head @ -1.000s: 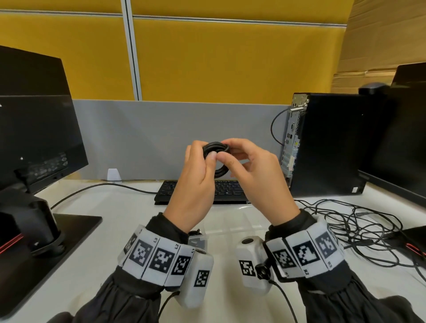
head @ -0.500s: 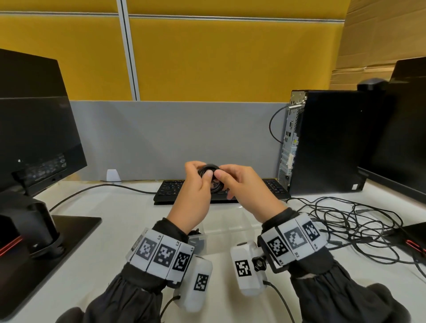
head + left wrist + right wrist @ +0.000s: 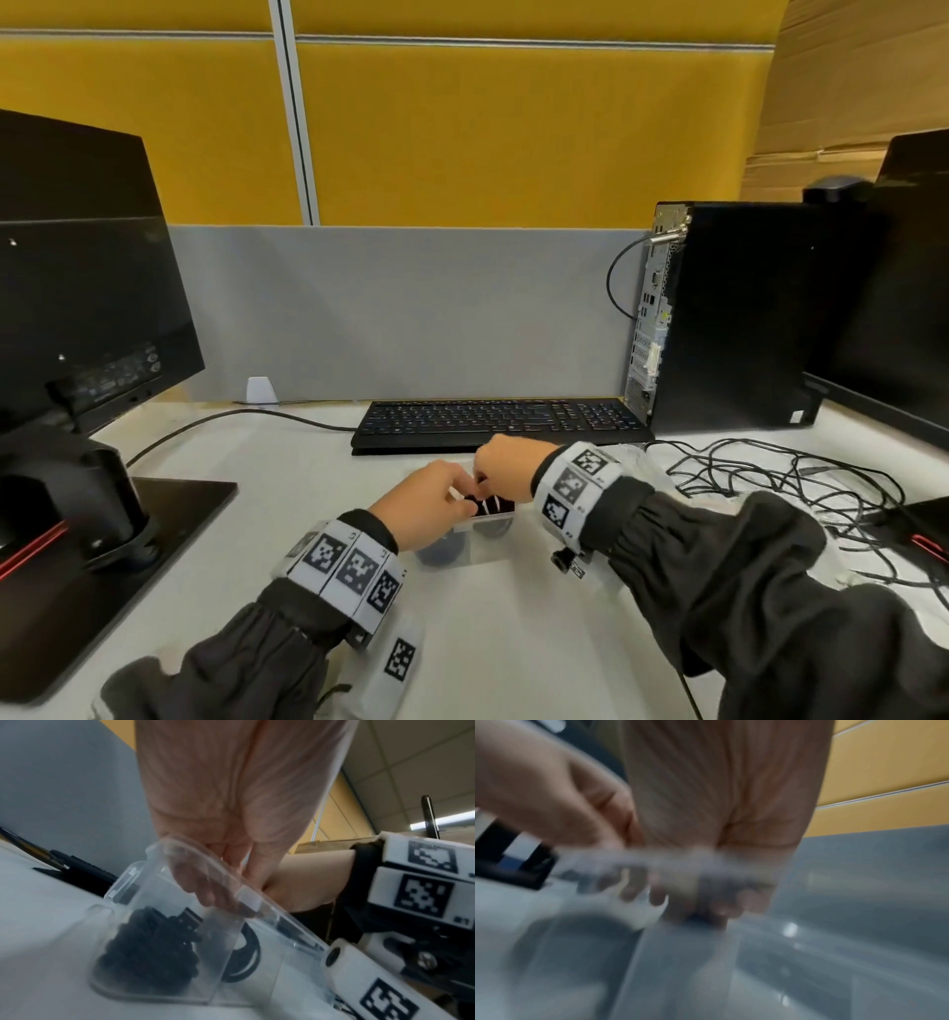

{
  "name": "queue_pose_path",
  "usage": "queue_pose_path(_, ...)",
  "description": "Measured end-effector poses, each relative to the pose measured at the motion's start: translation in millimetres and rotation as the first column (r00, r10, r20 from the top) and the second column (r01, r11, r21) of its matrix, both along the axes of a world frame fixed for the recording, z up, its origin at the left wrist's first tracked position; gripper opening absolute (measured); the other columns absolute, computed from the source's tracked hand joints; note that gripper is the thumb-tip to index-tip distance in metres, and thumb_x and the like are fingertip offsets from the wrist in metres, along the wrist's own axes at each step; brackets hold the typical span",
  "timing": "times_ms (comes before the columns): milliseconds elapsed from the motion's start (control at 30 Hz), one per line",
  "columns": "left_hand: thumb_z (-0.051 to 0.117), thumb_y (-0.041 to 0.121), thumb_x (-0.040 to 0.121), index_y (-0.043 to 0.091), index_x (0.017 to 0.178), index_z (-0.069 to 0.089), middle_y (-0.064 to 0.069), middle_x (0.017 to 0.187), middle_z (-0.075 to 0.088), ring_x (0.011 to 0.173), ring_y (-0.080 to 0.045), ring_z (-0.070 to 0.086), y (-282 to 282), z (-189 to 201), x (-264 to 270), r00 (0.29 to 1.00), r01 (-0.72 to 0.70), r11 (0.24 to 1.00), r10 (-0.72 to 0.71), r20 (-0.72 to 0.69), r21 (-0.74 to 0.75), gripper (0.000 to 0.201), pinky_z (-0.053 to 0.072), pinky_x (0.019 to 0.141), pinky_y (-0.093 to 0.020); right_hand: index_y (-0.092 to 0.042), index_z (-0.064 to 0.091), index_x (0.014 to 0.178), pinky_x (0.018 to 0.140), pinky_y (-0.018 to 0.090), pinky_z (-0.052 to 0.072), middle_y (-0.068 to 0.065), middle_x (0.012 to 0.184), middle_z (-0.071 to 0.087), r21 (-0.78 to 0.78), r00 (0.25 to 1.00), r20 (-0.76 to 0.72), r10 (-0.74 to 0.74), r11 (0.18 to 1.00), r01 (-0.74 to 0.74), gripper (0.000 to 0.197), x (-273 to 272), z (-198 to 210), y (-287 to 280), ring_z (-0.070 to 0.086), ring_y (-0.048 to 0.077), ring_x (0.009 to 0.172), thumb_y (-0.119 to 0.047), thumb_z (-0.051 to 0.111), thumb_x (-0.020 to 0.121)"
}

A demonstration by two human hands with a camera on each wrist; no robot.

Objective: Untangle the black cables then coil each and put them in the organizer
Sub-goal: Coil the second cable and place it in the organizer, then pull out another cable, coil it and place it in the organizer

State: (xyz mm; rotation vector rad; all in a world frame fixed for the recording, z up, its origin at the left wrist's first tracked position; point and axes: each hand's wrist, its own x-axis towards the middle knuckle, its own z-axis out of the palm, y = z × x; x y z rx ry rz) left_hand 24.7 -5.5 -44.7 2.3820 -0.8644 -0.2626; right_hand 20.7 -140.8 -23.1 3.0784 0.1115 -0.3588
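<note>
The clear plastic organizer (image 3: pixel 490 547) stands on the desk in front of the keyboard. Both hands reach into it from above. My left hand (image 3: pixel 462 506) and right hand (image 3: pixel 485 483) pinch a small coiled black cable (image 3: pixel 490 506) at the organizer's rim. In the left wrist view my left fingers (image 3: pixel 205 892) are inside the organizer (image 3: pixel 205 852), above the black ring of cable (image 3: pixel 253 953). The compartment beside it holds another bundled black cable (image 3: pixel 146 949). The right wrist view is blurred, with the right fingers (image 3: pixel 721 908) curled round something dark. A tangle of black cables (image 3: pixel 785 483) lies to the right.
A black keyboard (image 3: pixel 498 419) lies just behind the organizer. A PC tower (image 3: pixel 729 318) and a monitor (image 3: pixel 904 288) stand at the right. A monitor (image 3: pixel 87 267) on a wide base (image 3: pixel 169 514) fills the left. A cable (image 3: pixel 231 419) runs across the desk.
Both hands have come down from chest height with the coiled cable and now hold it in the organizer. The head view has tilted and shifted with them.
</note>
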Motion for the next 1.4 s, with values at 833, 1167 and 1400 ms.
queue_pose_path(833,0.030,0.037,0.101,0.011,0.110,0.058,-0.012,0.112,0.059,0.096,-0.025,0.052,-15.9,-5.9,-2.1,0.978,0.095,0.848,-0.178,0.111,0.521,0.039,0.040,0.088,-0.036,-0.009,0.071,0.105,0.092,0.039,0.051,0.010,0.111,0.067,-0.117,0.991,-0.111,0.071,0.990,-0.084,0.025,6.1,16.0,-0.3,0.063,0.027,0.099,-0.013,0.072,0.080)
queue_pose_path(1167,0.046,0.040,0.094,0.027,0.126,0.056,-0.003,0.127,0.059,0.113,-0.020,0.053,-11.8,-4.2,0.0,0.988,0.119,0.907,-0.148,0.040,0.403,0.035,0.041,0.098,-0.037,-0.013,0.065,0.070,0.067,0.037,0.056,0.010,0.087,0.066,-0.088,0.999,0.042,-0.008,0.996,0.012,0.011,4.6,6.0,6.6,0.057,0.024,0.059,-0.005,0.069,0.075)
queue_pose_path(1400,0.041,0.048,0.095,0.028,0.114,0.061,-0.003,0.114,0.062,0.103,-0.021,0.055,-11.7,-6.0,-2.6,0.985,0.090,0.879,-0.148,0.088,0.469,0.035,0.042,0.092,-0.036,-0.007,0.069,0.109,0.082,0.032,0.048,0.011,0.114,0.066,-0.062,0.991,-0.126,0.040,0.997,-0.048,0.023,-4.4,15.4,-0.5,0.056,0.021,0.087,-0.011,0.063,0.087)
